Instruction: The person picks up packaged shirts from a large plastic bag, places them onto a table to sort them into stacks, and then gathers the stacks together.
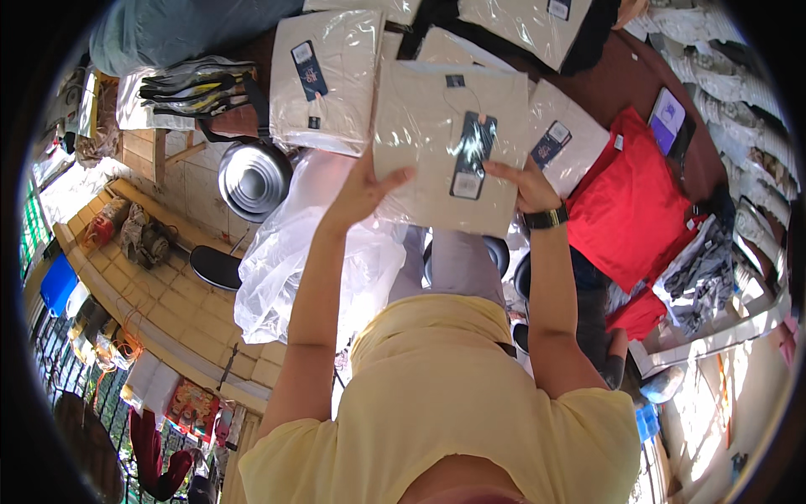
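Between my two hands is a folded cream garment in a clear plastic bag, a dark hang tag lying under its film. My left hand grips the package's left edge, thumb on top. At the right edge, my right hand holds it the same way, a dark watch on that wrist. The fingers beneath are hidden. Close by on the left lies another bagged cream garment with a tag; a further bagged garment shows behind my right hand.
More bagged cream garments cover the dark red table beyond. Red cloth hangs over its right side, near a purple and white box. Clear plastic sheeting and a round metal stool are at left.
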Available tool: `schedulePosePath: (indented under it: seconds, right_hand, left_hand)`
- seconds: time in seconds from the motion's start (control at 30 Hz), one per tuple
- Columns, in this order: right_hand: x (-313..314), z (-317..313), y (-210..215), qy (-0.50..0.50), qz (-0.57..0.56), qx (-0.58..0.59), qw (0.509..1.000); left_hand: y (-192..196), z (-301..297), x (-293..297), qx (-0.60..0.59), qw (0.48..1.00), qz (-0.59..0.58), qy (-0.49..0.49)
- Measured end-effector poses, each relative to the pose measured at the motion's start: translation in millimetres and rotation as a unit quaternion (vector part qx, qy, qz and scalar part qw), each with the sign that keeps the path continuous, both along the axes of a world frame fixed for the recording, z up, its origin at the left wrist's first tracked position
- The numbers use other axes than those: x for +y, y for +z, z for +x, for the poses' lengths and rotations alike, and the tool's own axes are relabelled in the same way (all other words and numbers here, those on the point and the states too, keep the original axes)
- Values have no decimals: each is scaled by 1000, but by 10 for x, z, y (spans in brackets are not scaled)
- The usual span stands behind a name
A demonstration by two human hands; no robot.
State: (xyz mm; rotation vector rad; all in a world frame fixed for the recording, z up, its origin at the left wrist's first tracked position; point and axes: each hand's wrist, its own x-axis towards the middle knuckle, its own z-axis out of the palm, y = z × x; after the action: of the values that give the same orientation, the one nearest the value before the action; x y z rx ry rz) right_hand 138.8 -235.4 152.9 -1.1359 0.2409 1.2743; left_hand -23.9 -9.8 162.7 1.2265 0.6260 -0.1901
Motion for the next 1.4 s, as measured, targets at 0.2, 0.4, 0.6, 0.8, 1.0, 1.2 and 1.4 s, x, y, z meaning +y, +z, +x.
schedulePosePath:
  seconds: [0.2,0.4,0.6,0.8,1.0,1.2,1.4]
  right_hand:
    - [211,82,171,-10,29,-64,997]
    - [251,107,251,7,42,-59,997]
    - [302,114,318,6,74,-64,995]
    - [331,110,326,-3,76,-56,996]
    - [400,118,271,-5,57,-49,997]
    - [970,568,263,16,149,-123,981]
    - [2165,1487,0,53,289,-140,946]
  left_hand:
    - [207,175,185,-18,999,26,25]
    - [279,186,277,-1,999,21,37]
    - [243,148,331,8,999,33,36]
    - [263,154,351,10,999,34,41]
    - [236,139,389,-7,998,50,40]
    - [369,19,662,-67,967,187,162]
    - [668,-1039,715,44,941,238,236]
